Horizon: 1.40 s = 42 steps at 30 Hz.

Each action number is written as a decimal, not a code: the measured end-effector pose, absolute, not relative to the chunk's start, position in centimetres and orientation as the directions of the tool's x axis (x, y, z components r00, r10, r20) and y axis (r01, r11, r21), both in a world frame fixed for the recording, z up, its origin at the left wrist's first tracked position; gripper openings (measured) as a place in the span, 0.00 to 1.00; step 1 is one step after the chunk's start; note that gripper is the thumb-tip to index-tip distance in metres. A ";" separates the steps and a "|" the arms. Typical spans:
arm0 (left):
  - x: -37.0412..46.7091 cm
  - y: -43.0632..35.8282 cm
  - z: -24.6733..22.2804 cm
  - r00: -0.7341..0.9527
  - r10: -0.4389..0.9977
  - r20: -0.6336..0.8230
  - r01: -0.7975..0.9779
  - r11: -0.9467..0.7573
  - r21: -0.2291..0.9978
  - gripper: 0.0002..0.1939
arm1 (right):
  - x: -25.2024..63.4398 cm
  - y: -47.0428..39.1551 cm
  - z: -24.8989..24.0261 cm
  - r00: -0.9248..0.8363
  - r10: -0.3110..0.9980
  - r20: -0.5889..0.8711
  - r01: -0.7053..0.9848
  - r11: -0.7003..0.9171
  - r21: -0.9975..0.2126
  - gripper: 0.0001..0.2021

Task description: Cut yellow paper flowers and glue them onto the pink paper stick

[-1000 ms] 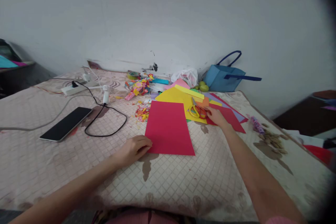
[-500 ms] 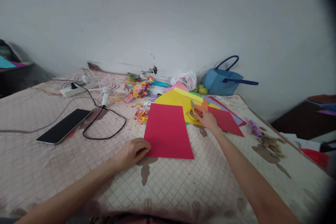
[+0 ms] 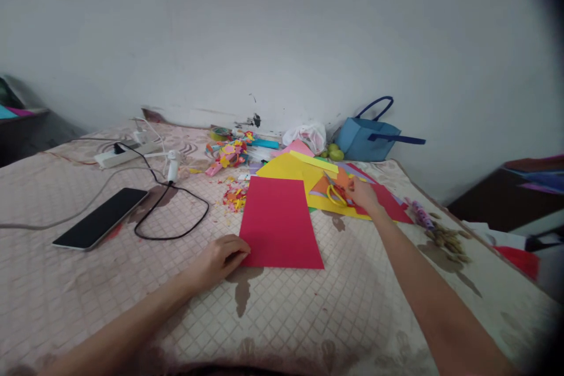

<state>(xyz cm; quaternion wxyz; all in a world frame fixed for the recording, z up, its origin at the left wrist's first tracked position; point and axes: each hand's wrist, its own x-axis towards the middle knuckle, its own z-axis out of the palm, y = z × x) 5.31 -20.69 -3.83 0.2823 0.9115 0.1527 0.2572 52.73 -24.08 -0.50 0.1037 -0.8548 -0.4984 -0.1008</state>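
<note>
A red paper sheet (image 3: pixel 279 223) lies flat in front of me. My left hand (image 3: pixel 224 255) rests at its lower left corner, thumb and fingers pressed together on the edge. Farther back, my right hand (image 3: pixel 363 192) reaches over a pile of coloured paper with its fingers closed. Close to these fingertips are scissors (image 3: pixel 335 194) with a yellow handle loop, blades pointing away to the left. Under the scissors lies orange paper (image 3: pixel 319 185), on a large yellow sheet (image 3: pixel 282 165). Whether my right fingers pinch paper or the scissors' other loop is unclear.
Small paper scraps (image 3: pixel 234 197) and cut paper flowers (image 3: pixel 231 154) lie left of the pile. A phone (image 3: pixel 101 218), black cable (image 3: pixel 171 238) and power strip (image 3: pixel 126 154) are at left. A blue bag (image 3: pixel 368 140) stands by the wall; brown pods (image 3: pixel 447 241) lie at right.
My right hand has moved right over the pile. The scissors have swung to the right, and more orange paper shows beneath them. My left hand stays at the red sheet's corner.
</note>
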 end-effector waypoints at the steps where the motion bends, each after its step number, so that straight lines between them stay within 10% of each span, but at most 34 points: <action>1: 5.3 -20.7 -3.9 0.821 0.424 0.382 0.134 -0.794 0.593 0.09 | 52.7 -24.0 -0.9 0.485 0.835 0.260 0.872 -0.484 -0.075 0.13; 14: 5.3 -20.6 -3.6 0.828 0.421 0.371 0.132 -0.789 0.601 0.09 | 54.0 -25.2 -0.8 0.476 0.828 0.296 0.865 -0.501 0.012 0.20; 24: 5.2 -20.6 -3.6 0.822 0.436 0.366 0.153 -0.788 0.596 0.10 | 47.2 -22.1 -1.7 -0.076 0.978 0.195 0.977 0.034 0.211 0.09; 42: 5.2 -20.5 -4.0 0.826 0.431 0.364 0.154 -0.793 0.589 0.10 | 45.2 -20.2 -2.0 -0.080 0.983 0.167 0.952 0.026 0.305 0.10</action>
